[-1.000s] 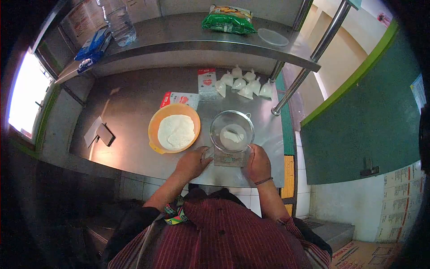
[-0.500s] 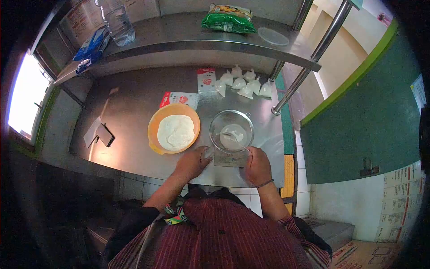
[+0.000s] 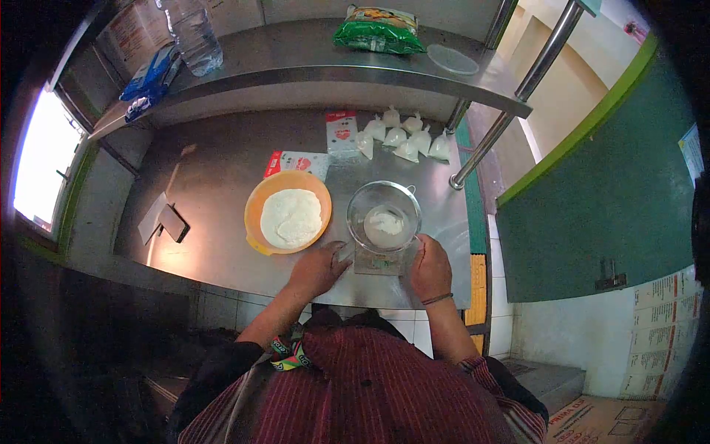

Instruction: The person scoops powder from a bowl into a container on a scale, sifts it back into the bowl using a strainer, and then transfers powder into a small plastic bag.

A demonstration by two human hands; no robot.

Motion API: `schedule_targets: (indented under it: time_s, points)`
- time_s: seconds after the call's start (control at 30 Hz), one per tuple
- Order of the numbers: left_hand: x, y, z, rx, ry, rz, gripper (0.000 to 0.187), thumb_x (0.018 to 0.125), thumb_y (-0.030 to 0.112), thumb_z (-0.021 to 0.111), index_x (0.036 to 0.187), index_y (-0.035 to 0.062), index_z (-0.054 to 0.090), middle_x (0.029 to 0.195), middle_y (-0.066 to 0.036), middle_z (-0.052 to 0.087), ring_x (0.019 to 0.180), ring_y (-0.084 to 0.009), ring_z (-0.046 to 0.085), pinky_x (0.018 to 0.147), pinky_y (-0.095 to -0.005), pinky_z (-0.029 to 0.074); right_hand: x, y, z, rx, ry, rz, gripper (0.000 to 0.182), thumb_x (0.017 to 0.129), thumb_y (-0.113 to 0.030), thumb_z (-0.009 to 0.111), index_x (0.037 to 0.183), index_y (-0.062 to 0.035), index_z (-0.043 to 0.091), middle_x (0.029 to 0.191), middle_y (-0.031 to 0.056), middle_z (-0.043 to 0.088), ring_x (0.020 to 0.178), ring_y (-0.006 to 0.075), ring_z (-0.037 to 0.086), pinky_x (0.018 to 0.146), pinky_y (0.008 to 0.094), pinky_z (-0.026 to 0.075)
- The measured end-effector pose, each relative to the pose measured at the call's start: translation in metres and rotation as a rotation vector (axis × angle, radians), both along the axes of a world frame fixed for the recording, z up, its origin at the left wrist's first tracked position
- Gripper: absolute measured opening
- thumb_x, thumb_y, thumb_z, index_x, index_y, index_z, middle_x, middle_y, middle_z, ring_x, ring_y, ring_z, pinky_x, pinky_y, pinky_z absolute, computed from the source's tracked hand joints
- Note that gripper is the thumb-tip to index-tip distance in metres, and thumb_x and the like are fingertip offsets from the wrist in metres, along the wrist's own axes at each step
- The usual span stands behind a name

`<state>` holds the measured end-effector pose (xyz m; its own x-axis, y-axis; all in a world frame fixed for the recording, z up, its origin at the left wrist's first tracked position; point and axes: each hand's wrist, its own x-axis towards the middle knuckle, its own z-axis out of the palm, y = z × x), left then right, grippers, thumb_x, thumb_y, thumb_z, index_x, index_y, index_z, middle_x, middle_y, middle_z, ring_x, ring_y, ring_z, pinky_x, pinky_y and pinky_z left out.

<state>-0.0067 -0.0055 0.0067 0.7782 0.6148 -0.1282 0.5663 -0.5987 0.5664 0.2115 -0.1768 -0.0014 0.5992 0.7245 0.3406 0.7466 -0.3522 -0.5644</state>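
A round metal sieve [image 3: 353, 198] with white powder [image 3: 386, 220] in it is over a small flat kitchen scale [image 3: 379, 264] on the steel table. My left hand [image 3: 318, 269] is at the sieve's near-left edge, thumb and fingers closed where its handle lies. My right hand [image 3: 432, 269] is curled by the sieve's near-right rim; what it holds, if anything, is hidden. Left of the sieve stands an orange plastic bowl [image 3: 252, 214] with a broad heap of white flour [image 3: 292, 218].
Behind the bowls lie two red-and-white packets [image 3: 342, 133] [image 3: 299, 164] and several tied bags of white powder [image 3: 405, 151]. A dark phone-like object [image 3: 174, 223] is at left. The steel shelf [image 3: 310, 78] above carries a green bag [image 3: 379, 31], a water bottle [image 3: 195, 41] and a clear lid [image 3: 452, 61].
My right hand has shifted slightly right. The spoon-like utensil that reached from it into the sieve no longer shows there. My left hand stays nearly in place.
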Motion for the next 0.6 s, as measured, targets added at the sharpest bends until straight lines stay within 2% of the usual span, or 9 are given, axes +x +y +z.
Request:
schedule_targets:
  time_s: [0.13,0.33,0.4,0.5,0.6]
  points:
    - [-0.001,0.001,-0.005,0.03,-0.05,-0.017,0.052,0.095,0.04,0.067,0.137,0.011,0.06,0.1,-0.019,0.073,0.095,-0.0408,0.07,0.083,-0.0511,0.056,0.004,0.002,-0.012,-0.028,-0.017,-0.018,0.029,0.102,-0.015,0.049,0.122,0.0003,0.062,0.11,0.024,0.068,0.101,0.0433,0.065,0.091,0.0519,0.051]
    - [0.001,0.001,0.001,-0.029,0.006,-0.004,0.052,0.095,0.041,0.067,0.138,0.0111,0.06,0.107,-0.021,0.072,0.099,-0.041,0.069,0.086,-0.052,0.055,-0.004,-0.006,-0.003,-0.055,0.113,0.102,0.03,0.101,-0.013,0.049,0.124,0.0004,0.061,0.111,0.0245,0.068,0.104,0.0429,0.064,0.092,0.0516,0.051]
    - [0.0,0.001,-0.002,-0.049,0.025,0.01,0.052,0.095,0.041,0.067,0.137,0.0109,0.06,0.109,-0.021,0.072,0.1,-0.0409,0.069,0.087,-0.0521,0.055,-0.009,-0.009,-0.001,0.034,0.045,0.121,0.03,0.101,-0.014,0.049,0.124,0.0002,0.061,0.11,0.0246,0.068,0.102,0.0435,0.064,0.091,0.0518,0.051]
    - [0.0,0.0,0.003,0.063,-0.052,-0.015,0.052,0.096,0.041,0.067,0.138,0.0108,0.06,0.105,-0.02,0.073,0.098,-0.0403,0.07,0.086,-0.0521,0.055,-0.01,-0.014,-0.005,-0.016,0.067,0.127,0.029,0.101,-0.014,0.049,0.124,-0.0001,0.062,0.109,0.0247,0.068,0.101,0.0436,0.065,0.091,0.0518,0.051]
    - [0.0,0.0,0.01,-0.038,0.009,-0.002,0.053,0.096,0.041,0.067,0.138,0.0104,0.06,0.107,-0.021,0.073,0.099,-0.0404,0.07,0.087,-0.052,0.055,-0.011,-0.017,-0.009,-0.062,0.077,0.146,0.029,0.102,-0.013,0.048,0.123,0.0003,0.062,0.108,0.0248,0.068,0.102,0.0434,0.064,0.092,0.0517,0.05]
